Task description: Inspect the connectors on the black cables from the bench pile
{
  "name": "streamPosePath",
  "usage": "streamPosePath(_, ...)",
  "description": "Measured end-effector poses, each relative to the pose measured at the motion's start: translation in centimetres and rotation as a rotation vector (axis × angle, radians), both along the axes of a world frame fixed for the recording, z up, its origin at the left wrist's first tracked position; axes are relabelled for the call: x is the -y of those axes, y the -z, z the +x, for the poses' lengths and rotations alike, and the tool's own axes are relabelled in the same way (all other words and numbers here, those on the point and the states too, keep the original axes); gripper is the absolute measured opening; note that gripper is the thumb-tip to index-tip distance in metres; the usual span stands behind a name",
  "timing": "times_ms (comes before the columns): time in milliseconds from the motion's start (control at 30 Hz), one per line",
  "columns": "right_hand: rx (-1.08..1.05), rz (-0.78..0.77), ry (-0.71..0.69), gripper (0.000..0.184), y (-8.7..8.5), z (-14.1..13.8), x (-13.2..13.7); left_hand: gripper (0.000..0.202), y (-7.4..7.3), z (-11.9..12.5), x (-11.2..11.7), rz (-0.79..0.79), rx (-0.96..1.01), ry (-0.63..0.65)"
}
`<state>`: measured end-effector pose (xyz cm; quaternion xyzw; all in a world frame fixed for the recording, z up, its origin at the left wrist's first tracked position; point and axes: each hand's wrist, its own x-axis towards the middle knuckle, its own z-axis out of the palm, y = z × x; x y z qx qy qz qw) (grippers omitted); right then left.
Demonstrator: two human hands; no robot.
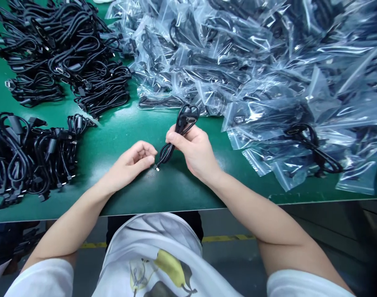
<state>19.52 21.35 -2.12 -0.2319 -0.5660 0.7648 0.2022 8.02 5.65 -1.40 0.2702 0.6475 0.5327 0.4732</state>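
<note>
glossy green bench top, black cable with a silver tip, heaps of matt black cables, clear shiny bags with black coils inside, white T-shirt, yellow pear print with dark grey shading, grey floor, yellow stripe along the floor

Bench: your left hand and right hand sit side by side above it. Cable: in your right hand, its plug end just beside your left fingertips. Loose cables: on the bench left of both hands, in heaps, one behind another. Bagged cables: piled ahead of your hands and away to their right.
</note>
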Motion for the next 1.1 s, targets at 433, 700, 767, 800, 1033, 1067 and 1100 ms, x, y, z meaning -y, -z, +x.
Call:
streamPosePath(433, 0.15, -0.076, -0.432, 0.035, 1.3, 0.2, 2.6, 0.033, 0.1, 0.2, -0.2, 0.204, -0.147, -0.203)
streamPosePath(700, 0.14, -0.108, -0.381, 0.037, 1.0, 0.0, 2.5, 0.028, -0.9, -2.6, 3.6, -0.038, -0.855, -0.432)
streamPosePath(767, 0.132, -0.142, -0.347, 0.041, 1.2, -0.1, 2.4, 0.034, -1.1, -3.4, 6.0, -0.356, -1.122, -0.457)
streamPosePath(800, 0.126, -0.166, -0.327, 0.044, 1.2, -0.1, 2.4, 0.039, -1.0, -3.5, 7.1, -0.504, -1.21, -0.444)
streamPosePath(1033, 0.093, -0.251, -0.235, 0.052, 1.2, 0.0, 2.4, 0.052, -0.8, -2.0, 9.0, -0.628, -1.225, -0.32)
streamPosePath(1067, 0.092, -0.243, -0.233, 0.052, 1.1, 0.1, 2.3, 0.054, -1.0, -2.0, 9.0, -0.631, -1.253, -0.328)
streamPosePath(1100, 0.092, -0.232, -0.23, 0.052, 1.0, 0.2, 2.3, 0.057, -1.2, -2.0, 9.0, -0.641, -1.284, -0.341)
